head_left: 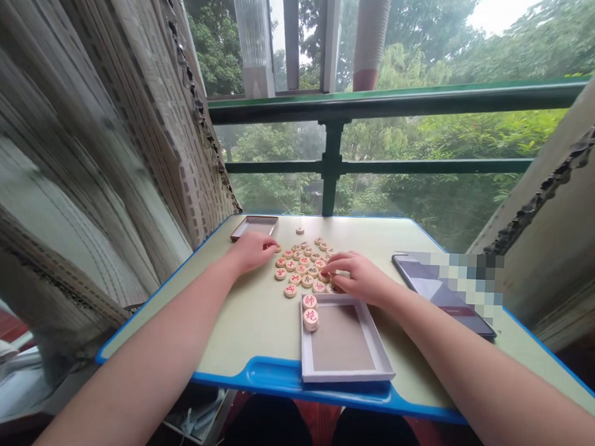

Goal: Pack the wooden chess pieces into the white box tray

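1. Two bare hands work over the pale, blue-edged tabletop (256, 323), with a loose cluster of round wooden pieces (301, 269) between them, around the middle of the surface.
2. The left hand (254, 253) is on the left side, near the far left corner. Its fingers bend beside a piece at the edge of the cluster (277, 248); I cannot tell whether they pinch it.
3. The right hand (357, 275) reaches in from the right, fingers curved over the cluster's right side. Its fingertips meet the pieces there, but whether any is grasped cannot be told.
4. At the near edge, right of the moulded recess (271, 373), lies a shallow white-walled box (346, 340). Two pieces sit in its far left corner, with red characters that can be read: 帥 (310, 302) on the farther, 炮 (311, 318) on the nearer.
5. Among the loose pieces, some characters are red and some dark; most are too small or blurred to read. One piece lies apart near the far edge (300, 230), its mark illegible.
6. By the far left corner rests a shallow dark-rimmed tray (254, 236).
7. Near the right edge lies a dark flat device (426, 278), partly pixelated, with no legible brand.
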### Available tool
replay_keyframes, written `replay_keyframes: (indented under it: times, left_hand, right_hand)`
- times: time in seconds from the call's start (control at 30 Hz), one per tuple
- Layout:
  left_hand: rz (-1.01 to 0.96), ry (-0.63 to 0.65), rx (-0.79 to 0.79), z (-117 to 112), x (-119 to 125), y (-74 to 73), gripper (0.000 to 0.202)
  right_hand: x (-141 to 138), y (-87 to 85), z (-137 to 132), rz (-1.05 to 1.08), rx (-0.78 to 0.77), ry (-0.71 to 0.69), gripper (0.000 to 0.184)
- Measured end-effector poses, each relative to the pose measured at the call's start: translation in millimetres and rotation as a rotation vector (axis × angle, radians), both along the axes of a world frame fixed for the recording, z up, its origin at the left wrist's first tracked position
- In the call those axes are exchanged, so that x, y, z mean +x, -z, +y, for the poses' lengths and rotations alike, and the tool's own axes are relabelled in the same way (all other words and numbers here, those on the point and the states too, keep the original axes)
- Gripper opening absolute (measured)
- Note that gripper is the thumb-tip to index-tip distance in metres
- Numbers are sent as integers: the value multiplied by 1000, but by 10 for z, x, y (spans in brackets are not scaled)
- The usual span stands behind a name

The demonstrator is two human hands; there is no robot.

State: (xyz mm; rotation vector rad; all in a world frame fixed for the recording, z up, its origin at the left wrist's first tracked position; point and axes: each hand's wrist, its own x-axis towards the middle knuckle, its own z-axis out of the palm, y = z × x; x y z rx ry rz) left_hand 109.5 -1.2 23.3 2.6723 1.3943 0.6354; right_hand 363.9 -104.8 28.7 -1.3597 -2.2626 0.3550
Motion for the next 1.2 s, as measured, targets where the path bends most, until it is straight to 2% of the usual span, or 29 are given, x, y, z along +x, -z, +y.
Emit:
replay_keyframes:
  times: [0.2,0.33,0.4,0.6,0.8,0.97,1.2]
  left_hand:
    - [-2,15,-13,-54,30,-21,30]
    - [-10,18,-13,-54,21,-29,30]
    - [-12,9,-8,-45,19,-29,29]
    - [2,49,0,-60,61,-20,29]
    - [-28,117,-19,-150,124,-82,29]
    - [-52,319,-148,-336,301,-88,39]
    - [-9,343,-215,-442,403,-84,39]
  right_hand:
    - [-20,-21,-9,90,-19,49,26]
    - [10,-11,16,155,-33,251,27]
    - [22,-14,21,139,-29,304,28]
    - [-8,-41,-22,66,-102,134,25]
    - [26,-28,10,10,-79,192,23]
    - [42,-19,34,15,-49,192,24]
    - [42,5,37,-7,-3,174,26]
